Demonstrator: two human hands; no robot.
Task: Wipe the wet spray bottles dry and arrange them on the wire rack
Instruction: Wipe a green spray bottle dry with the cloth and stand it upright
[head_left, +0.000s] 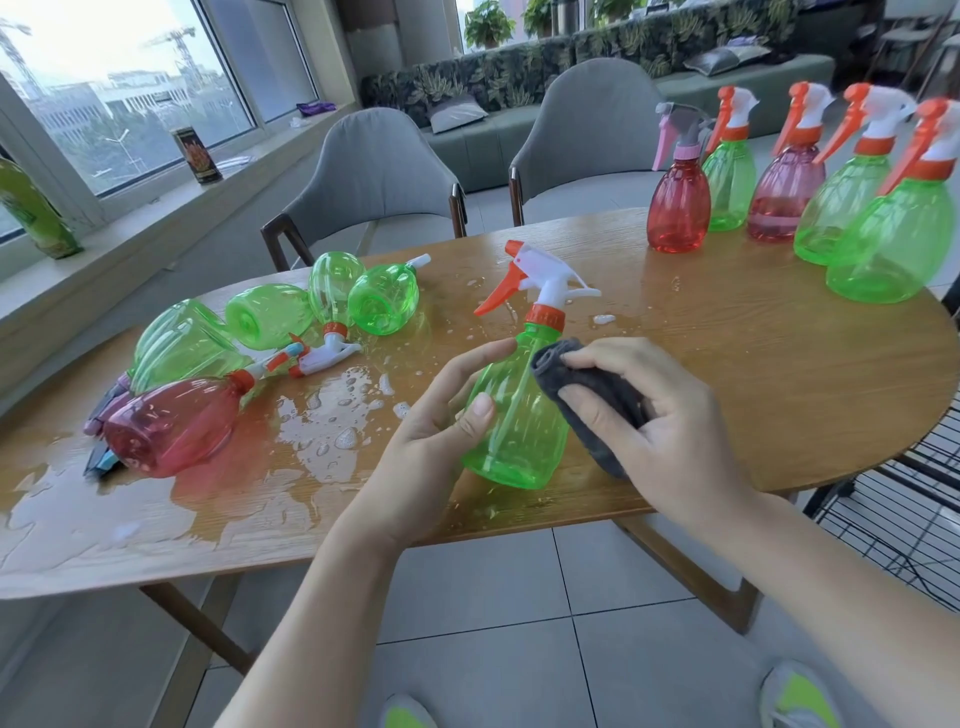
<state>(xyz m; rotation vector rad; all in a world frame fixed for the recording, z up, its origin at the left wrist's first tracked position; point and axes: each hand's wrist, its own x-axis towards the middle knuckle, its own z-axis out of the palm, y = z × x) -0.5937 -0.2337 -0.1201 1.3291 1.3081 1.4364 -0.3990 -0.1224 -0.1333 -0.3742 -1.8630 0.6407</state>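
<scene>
Wet bottles (218, 358) lying heaped left on puddled table (753, 374); five standing far right. Left hand (441, 415) gripping green spray bottle (514, 415) upright above near edge, nozzle pointing left. Right hand (660, 415) fingers pinching grey cloth (597, 395) against it.

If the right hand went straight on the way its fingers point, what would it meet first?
The right hand points left with the grey cloth pressed on the green bottle; that bottle comes first, then probably the left hand.

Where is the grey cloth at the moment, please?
In the head view, the grey cloth is right of centre, held in the right hand and pressed against the green spray bottle that the left hand holds.
</scene>
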